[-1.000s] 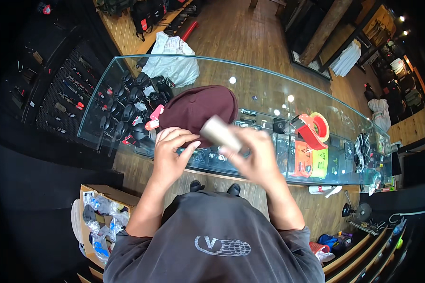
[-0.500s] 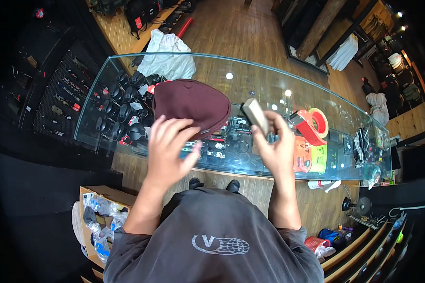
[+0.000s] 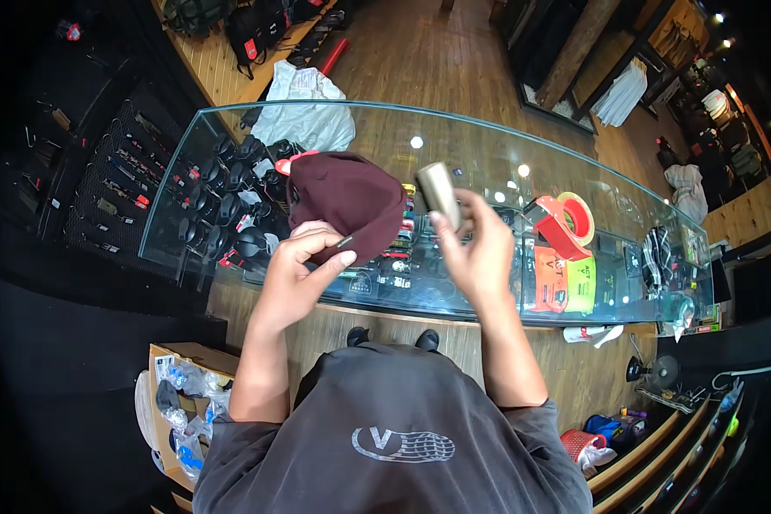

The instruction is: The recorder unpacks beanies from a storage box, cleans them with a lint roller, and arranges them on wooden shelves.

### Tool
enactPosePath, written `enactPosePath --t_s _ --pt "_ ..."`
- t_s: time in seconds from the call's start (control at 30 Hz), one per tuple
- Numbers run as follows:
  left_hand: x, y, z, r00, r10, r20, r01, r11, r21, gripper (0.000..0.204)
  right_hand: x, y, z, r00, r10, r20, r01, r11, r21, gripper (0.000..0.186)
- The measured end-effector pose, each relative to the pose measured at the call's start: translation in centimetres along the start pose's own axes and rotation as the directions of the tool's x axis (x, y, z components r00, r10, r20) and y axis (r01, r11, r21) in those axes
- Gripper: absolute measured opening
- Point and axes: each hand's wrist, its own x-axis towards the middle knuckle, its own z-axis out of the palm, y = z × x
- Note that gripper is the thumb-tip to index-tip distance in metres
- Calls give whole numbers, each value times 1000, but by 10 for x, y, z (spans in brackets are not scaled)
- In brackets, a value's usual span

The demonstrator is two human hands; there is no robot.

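Note:
A maroon cap (image 3: pixel 344 201) sits above the glass counter, tilted, with a small tag at its near edge. My left hand (image 3: pixel 295 270) is closed on that near edge, thumb and fingers pinching the cloth. To the right of the cap, my right hand (image 3: pixel 480 253) holds up a beige oblong block (image 3: pixel 438 194) between thumb and fingers. The block has a dark side facing the cap and looks like a brush, though bristles do not show clearly. A gap separates the block from the cap.
The glass display counter (image 3: pixel 480 312) holds several dark goods inside. On its right stands a red tape dispenser (image 3: pixel 564 224); a white bag (image 3: pixel 304 107) lies at the far left. An open cardboard box (image 3: pixel 199 353) with plastic-wrapped things is on the floor at left.
My left hand has gone from spread fingers to gripping the cap's near edge, and the cap has tilted and shifted slightly left. My right hand has turned the block and moved it left.

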Motion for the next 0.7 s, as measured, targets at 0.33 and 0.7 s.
enactPosePath --t_s 0.33,0.7 --pt "-4 -3 -50 961 205 185 -223 971 83 15 -2 18 -7 991 117 58 -131 919 372 37" --pt "4 30 15 948 312 -66 -187 711 678 50 -12 7 6 984 31 178 -92 932 349 41"
